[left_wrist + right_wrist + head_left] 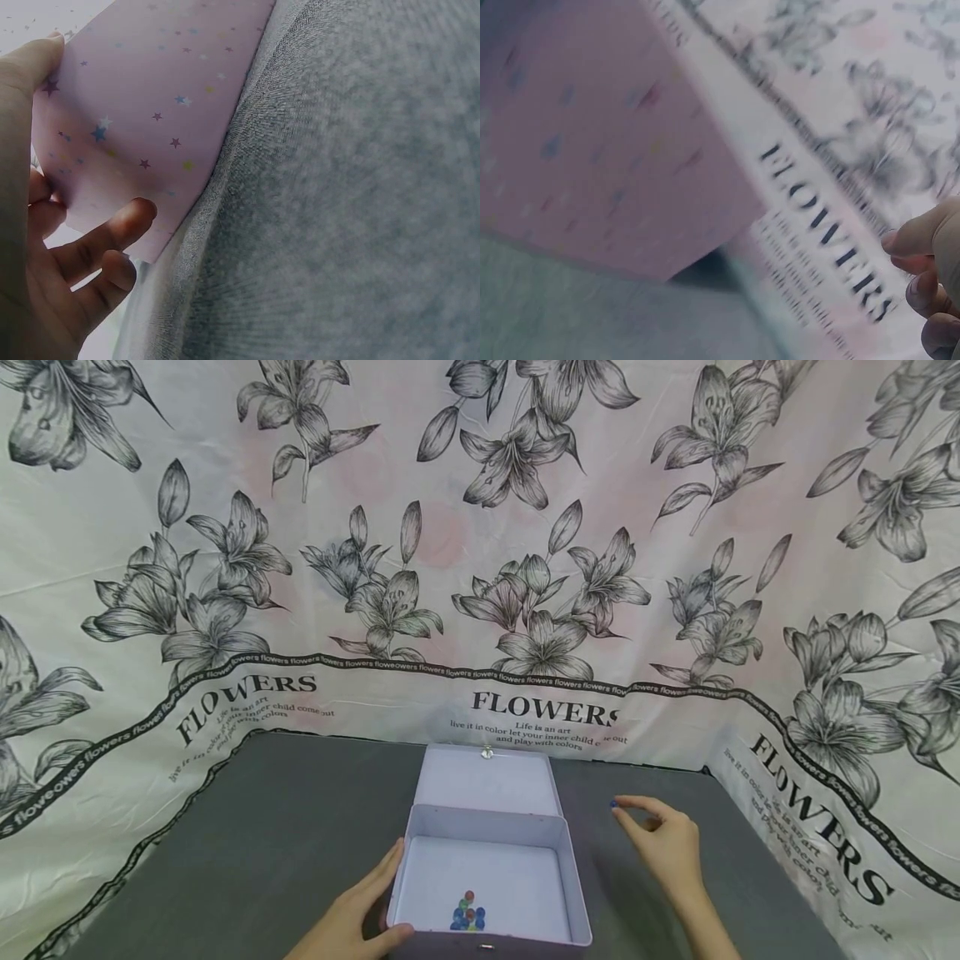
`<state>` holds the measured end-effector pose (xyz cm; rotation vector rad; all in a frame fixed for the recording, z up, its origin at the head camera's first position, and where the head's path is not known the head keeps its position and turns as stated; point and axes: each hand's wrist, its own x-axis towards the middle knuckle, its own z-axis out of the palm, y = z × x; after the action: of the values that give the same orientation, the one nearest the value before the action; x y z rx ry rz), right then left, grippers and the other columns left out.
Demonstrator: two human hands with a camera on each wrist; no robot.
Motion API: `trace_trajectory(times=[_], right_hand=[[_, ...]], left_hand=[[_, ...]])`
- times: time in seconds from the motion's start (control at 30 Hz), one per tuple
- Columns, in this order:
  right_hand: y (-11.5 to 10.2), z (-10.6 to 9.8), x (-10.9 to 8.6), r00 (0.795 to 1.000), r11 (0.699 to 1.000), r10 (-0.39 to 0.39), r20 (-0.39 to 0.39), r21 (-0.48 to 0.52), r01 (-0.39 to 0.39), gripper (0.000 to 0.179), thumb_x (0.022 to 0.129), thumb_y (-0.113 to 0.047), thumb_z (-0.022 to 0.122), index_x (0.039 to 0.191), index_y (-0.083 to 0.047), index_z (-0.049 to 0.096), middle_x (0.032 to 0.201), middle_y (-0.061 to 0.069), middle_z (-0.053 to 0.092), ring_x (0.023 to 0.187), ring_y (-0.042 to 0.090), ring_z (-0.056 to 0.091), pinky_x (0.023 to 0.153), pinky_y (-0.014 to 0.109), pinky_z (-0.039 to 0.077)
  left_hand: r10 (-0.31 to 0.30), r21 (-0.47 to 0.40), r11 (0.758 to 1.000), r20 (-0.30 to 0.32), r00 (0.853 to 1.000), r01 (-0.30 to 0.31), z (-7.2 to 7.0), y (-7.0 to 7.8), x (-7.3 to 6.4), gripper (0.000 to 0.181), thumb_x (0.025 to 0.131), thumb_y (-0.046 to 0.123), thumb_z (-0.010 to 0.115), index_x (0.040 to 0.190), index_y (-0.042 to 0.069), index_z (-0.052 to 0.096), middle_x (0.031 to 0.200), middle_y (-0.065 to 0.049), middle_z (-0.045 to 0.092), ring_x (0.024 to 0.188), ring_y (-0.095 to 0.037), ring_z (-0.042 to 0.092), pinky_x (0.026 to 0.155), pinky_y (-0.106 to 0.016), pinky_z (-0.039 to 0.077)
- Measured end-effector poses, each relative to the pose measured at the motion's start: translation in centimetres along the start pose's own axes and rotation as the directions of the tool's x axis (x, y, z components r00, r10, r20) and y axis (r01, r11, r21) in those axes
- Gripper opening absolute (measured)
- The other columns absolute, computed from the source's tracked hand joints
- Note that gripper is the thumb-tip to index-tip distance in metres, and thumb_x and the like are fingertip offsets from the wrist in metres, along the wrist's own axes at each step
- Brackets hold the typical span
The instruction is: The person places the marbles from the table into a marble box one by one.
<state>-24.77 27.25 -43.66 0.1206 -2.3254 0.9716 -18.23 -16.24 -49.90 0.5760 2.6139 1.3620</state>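
A box (489, 827) with a pale inside and a pink, star-printed outside (135, 112) stands with its lid (486, 779) laid back. Several small marbles (469, 913) in blue, green and red lie together near the front of its floor. My left hand (360, 906) holds the box at its front left corner, the thumb at the front rim and the fingers along the left side. To the right of the box, above the table, my right hand (667, 843) pinches a blue marble (613, 804) between thumb and index finger; the marble is hidden in the right wrist view.
A dark grey cloth (262, 835) covers the table. White fabric (405, 693) printed with flowers and lettering hangs behind and at both sides. On the lid's far edge sits a small metal clasp (487, 752).
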Motion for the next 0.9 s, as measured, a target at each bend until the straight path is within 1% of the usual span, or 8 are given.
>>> trace_trajectory(times=[0.13, 0.3, 0.43, 0.57, 0.7, 0.77, 0.87, 0.9], right_hand=[[-1.4, -0.7, 0.5, 0.998, 0.999, -0.041, -0.042, 0.032, 0.043, 0.016, 0.085, -0.007, 0.089, 0.1, -0.014, 0.085, 0.041, -0.012, 0.039, 0.038, -0.006, 0.023, 0.036, 0.019, 0.023], [-2.3, -0.2, 0.8, 0.998, 0.997, -0.06, -0.015, 0.043, 0.06, 0.016, 0.086, -0.007, 0.089, 0.1, -0.013, 0.085, 0.043, -0.013, 0.039, 0.039, -0.006, 0.025, 0.036, 0.018, 0.023], [-2.9, 1.1, 0.7, 0.997, 0.996, -0.068, 0.024, 0.06, 0.066, 0.016, 0.086, -0.008, 0.089, 0.1, -0.014, 0.085, 0.046, -0.014, 0.04, 0.041, -0.007, 0.027, 0.038, 0.017, 0.024], [-3.7, 2.8, 0.3, 0.994, 0.99, -0.101, 0.045, 0.106, 0.096, 0.018, 0.084, -0.004, 0.089, 0.098, -0.013, 0.085, 0.048, -0.014, 0.04, 0.042, -0.009, 0.026, 0.038, 0.016, 0.023], [-4.6, 4.5, 0.0, 0.989, 0.98, -0.134, 0.067, 0.155, 0.123, 0.021, 0.082, 0.002, 0.088, 0.097, -0.013, 0.084, 0.054, -0.013, 0.052, 0.042, -0.009, 0.029, 0.038, 0.015, 0.026], [-5.1, 5.3, -0.1, 0.987, 0.977, -0.14, 0.082, 0.174, 0.124, 0.022, 0.082, 0.003, 0.088, 0.097, -0.013, 0.084, 0.062, -0.01, 0.062, 0.042, -0.008, 0.032, 0.038, 0.016, 0.029], [-5.9, 6.5, -0.2, 0.984, 0.975, -0.137, 0.116, 0.189, 0.114, 0.022, 0.082, 0.002, 0.088, 0.097, -0.014, 0.084, 0.068, -0.008, 0.065, 0.044, -0.006, 0.033, 0.039, 0.017, 0.031], [-6.2, 6.8, -0.3, 0.982, 0.975, -0.131, 0.133, 0.194, 0.104, 0.022, 0.083, 0.002, 0.088, 0.097, -0.015, 0.084, 0.067, -0.008, 0.064, 0.044, -0.006, 0.034, 0.039, 0.017, 0.031]], left_hand=[[0.003, 0.006, 1.0, -0.003, 1.0, -0.003, -0.1, -0.1, 0.0, 0.097, 0.098, 0.049, 0.073, 0.169, 0.009, 0.02, 0.175, -0.013, 0.016, 0.156, -0.05, 0.026, 0.114, -0.077, 0.031], [0.001, 0.006, 1.0, -0.009, 1.0, -0.001, -0.1, 0.0, 0.1, 0.098, 0.098, 0.049, 0.073, 0.17, 0.01, 0.02, 0.176, -0.012, 0.015, 0.156, -0.05, 0.025, 0.113, -0.079, 0.031], [0.009, 0.01, 1.0, -0.009, 1.0, -0.009, -0.1, 0.0, 0.0, 0.098, 0.098, 0.05, 0.073, 0.17, 0.01, 0.02, 0.175, -0.012, 0.015, 0.157, -0.049, 0.025, 0.114, -0.077, 0.032], [0.015, 0.004, 1.0, -0.004, 1.0, -0.015, -0.1, -0.1, 0.0, 0.097, 0.098, 0.048, 0.074, 0.169, 0.008, 0.021, 0.175, -0.013, 0.016, 0.157, -0.048, 0.025, 0.115, -0.075, 0.032], [0.015, 0.004, 1.0, 0.0, 1.0, -0.015, -0.1, 0.1, 0.0, 0.097, 0.098, 0.048, 0.073, 0.169, 0.008, 0.021, 0.175, -0.014, 0.016, 0.157, -0.048, 0.025, 0.114, -0.076, 0.032], [0.016, 0.01, 1.0, 0.001, 1.0, -0.016, -0.1, 0.2, 0.0, 0.097, 0.098, 0.048, 0.073, 0.169, 0.007, 0.02, 0.175, -0.014, 0.016, 0.157, -0.048, 0.025, 0.114, -0.076, 0.032], [0.022, 0.02, 1.0, -0.001, 1.0, -0.022, -0.1, 0.2, 0.0, 0.097, 0.099, 0.048, 0.073, 0.169, 0.007, 0.02, 0.175, -0.015, 0.017, 0.156, -0.048, 0.026, 0.114, -0.076, 0.033], [0.025, 0.022, 0.999, -0.001, 1.0, -0.025, -0.1, 0.2, 0.0, 0.097, 0.099, 0.047, 0.073, 0.169, 0.006, 0.02, 0.175, -0.016, 0.017, 0.156, -0.048, 0.026, 0.114, -0.076, 0.033]])
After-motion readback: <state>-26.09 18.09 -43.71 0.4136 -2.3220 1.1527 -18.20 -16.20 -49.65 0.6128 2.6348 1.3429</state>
